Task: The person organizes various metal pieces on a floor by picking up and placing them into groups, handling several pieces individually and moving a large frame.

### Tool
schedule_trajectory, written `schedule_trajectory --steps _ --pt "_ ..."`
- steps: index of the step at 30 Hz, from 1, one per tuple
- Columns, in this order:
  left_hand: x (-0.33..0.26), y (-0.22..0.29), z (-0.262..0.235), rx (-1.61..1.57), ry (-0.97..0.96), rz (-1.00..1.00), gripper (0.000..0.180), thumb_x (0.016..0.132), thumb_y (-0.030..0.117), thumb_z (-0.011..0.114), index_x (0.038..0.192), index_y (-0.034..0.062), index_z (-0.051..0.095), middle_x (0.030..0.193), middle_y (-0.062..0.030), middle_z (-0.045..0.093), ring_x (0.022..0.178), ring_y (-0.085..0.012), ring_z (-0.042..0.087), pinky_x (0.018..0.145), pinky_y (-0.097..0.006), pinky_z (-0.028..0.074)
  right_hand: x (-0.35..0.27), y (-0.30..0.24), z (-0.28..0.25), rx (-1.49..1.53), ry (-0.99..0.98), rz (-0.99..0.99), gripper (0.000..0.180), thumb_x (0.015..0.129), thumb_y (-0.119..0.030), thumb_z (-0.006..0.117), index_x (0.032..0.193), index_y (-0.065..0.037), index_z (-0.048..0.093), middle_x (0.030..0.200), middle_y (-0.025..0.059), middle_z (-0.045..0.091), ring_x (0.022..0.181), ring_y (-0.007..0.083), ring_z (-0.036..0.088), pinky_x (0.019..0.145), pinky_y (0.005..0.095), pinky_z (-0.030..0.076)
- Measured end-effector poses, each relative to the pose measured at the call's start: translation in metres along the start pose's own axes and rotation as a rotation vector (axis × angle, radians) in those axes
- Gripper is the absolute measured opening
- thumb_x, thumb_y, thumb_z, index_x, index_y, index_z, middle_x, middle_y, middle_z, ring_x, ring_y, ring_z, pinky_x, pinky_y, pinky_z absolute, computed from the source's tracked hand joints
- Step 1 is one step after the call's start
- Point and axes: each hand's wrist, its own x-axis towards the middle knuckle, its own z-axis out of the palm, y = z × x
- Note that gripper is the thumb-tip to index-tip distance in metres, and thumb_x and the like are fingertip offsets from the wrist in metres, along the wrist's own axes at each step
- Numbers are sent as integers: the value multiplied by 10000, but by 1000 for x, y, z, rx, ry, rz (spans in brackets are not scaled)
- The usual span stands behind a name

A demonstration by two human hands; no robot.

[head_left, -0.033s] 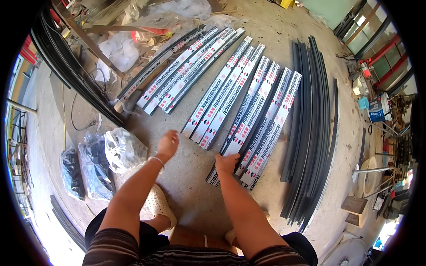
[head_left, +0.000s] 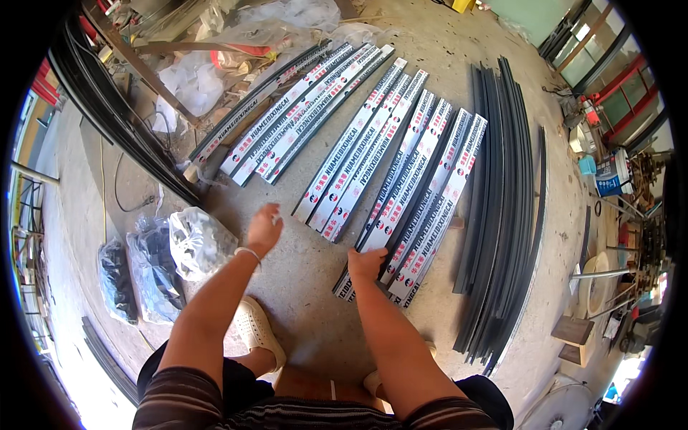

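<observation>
My right hand is closed round the near end of a dark metal profile covered with white printed film, in a group on the floor in front of me. More film-covered profiles lie close on its right. To its left is another group of film-covered profiles, with its near ends past my left hand. That hand hangs over bare concrete, fingers loosely bent and apart from the thumb, holding nothing. A bracelet circles its wrist.
Long dark profiles lie on the right. A third film-covered group lies far left, near crumpled plastic sheeting. Bagged parts stand left of my left arm. My shoe is below it. A fan stands lower right.
My left hand has shifted slightly to the left and away from the near ends of the profiles. My right hand stays in place on its profile.
</observation>
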Motion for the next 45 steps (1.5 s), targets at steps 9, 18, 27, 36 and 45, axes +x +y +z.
schedule_trajectory --steps 9,18,27,36,45 --pt "112 14 -42 646 104 13 743 719 183 755 1328 29 358 1307 -142 444 1195 -333 448 963 -445 425 4 11 11 31 34 -41 690 734 -296 736 1164 -12 277 1190 249 448 1046 425 558 861 489 484" --pt "162 38 -6 867 -126 -218 926 630 379 826 1334 -7 366 1272 -180 473 1207 -330 474 987 -419 421 2 4 7 18 -24 -30 676 737 -270 740 1142 19 282 1179 239 439 1012 410 565 845 467 491" --pt "129 -14 -19 275 -389 -99 719 560 415 831 1063 -39 594 1071 -199 626 977 -307 621 819 -397 494 -4 -1 0 53 -33 -38 669 732 -288 725 1138 13 287 1176 254 440 1001 421 572 831 468 500" --pt "53 -31 -34 -65 -457 -247 771 624 440 855 1159 -32 564 949 -116 663 840 -175 625 759 -311 508 -2 5 8 36 29 -72 682 733 -303 743 1136 -9 278 1143 237 445 956 422 591 797 480 512" --pt "48 -20 -36 -15 -472 -311 703 634 359 853 1132 -52 573 960 -123 668 834 -196 630 756 -330 503 4 9 11 24 50 -58 669 728 -286 733 1136 -1 287 1171 254 443 985 440 579 822 485 502"
